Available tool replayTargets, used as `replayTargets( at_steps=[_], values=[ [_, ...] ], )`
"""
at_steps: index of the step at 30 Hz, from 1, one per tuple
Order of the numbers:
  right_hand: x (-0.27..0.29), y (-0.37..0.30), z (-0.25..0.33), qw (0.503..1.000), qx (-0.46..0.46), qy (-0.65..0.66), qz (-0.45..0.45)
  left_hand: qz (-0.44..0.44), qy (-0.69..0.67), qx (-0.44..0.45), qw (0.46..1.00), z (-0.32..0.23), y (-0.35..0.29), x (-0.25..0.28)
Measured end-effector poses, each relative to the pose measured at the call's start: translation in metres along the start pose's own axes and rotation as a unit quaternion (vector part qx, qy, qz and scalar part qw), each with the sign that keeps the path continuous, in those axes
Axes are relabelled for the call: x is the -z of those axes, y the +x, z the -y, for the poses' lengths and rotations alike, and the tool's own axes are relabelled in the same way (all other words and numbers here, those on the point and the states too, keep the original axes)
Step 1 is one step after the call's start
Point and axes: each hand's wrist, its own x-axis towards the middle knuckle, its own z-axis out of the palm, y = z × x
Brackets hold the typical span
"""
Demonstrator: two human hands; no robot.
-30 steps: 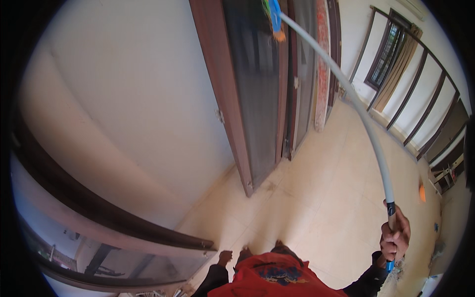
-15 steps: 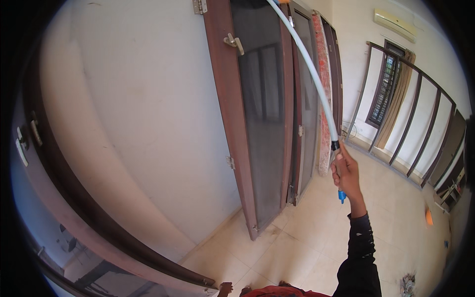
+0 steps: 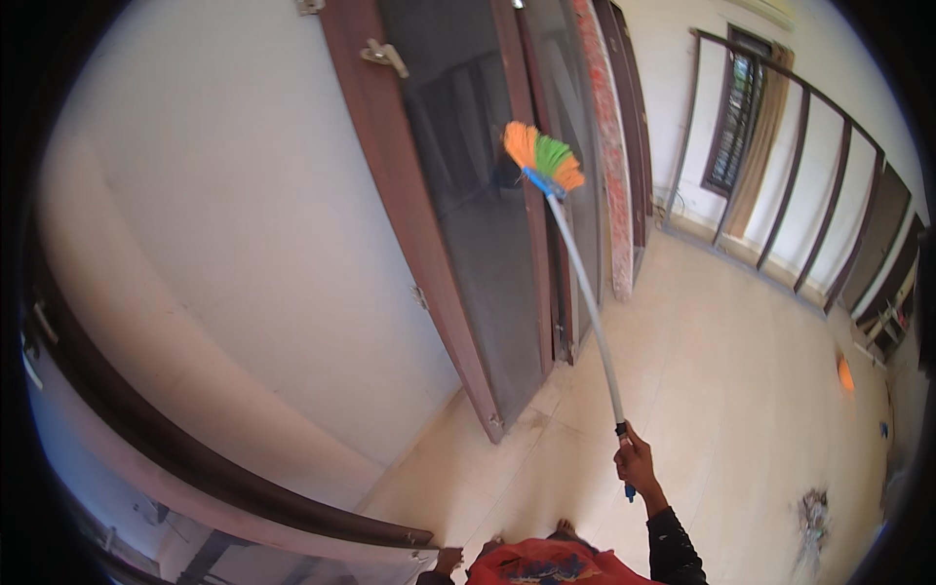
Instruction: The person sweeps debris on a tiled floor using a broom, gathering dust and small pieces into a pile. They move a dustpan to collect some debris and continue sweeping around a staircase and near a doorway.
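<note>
My right hand [image 3: 635, 464] is closed round the lower end of a long-handled duster [image 3: 592, 310], whose pale pole slants up and to the left. Orange and green bristles [image 3: 548, 158] fan out at its top, in front of the brown-framed glass door panel [image 3: 468, 219]; whether they touch it I cannot tell. Low in the picture, my left hand [image 3: 449, 560] is beside the end of a brown-framed panel [image 3: 292, 509] at the lower left. Its fingers are too small and dark to make out a grip.
A white wall [image 3: 224, 214] rises at the left. Further panels and a red-and-white pillar edge [image 3: 606, 127] stand beyond the door. A dark ladder-like frame [image 3: 801, 185] leans at the far right. On the tiled floor [image 3: 712, 390] lie a debris pile [image 3: 811, 522] and an orange object [image 3: 845, 372].
My right hand has come down and slightly left with the duster. The bristle head, mostly out of the top before, now shows in full. The view has shifted too.
</note>
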Motion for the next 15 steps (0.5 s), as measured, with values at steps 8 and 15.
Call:
replayTargets(
  at_steps=[8, 15],
  values=[
    [-0.003, -0.055, -0.059, 0.998, -0.064, -0.011, -0.021, 0.175, -0.032, -0.075, 0.981, -0.089, -0.010, -0.025],
    [-0.018, -0.061, -0.044, 0.998, 0.007, 0.033, -0.052, -0.085, -0.029, -0.151, 0.984, -0.074, -0.027, -0.063]
  ],
)
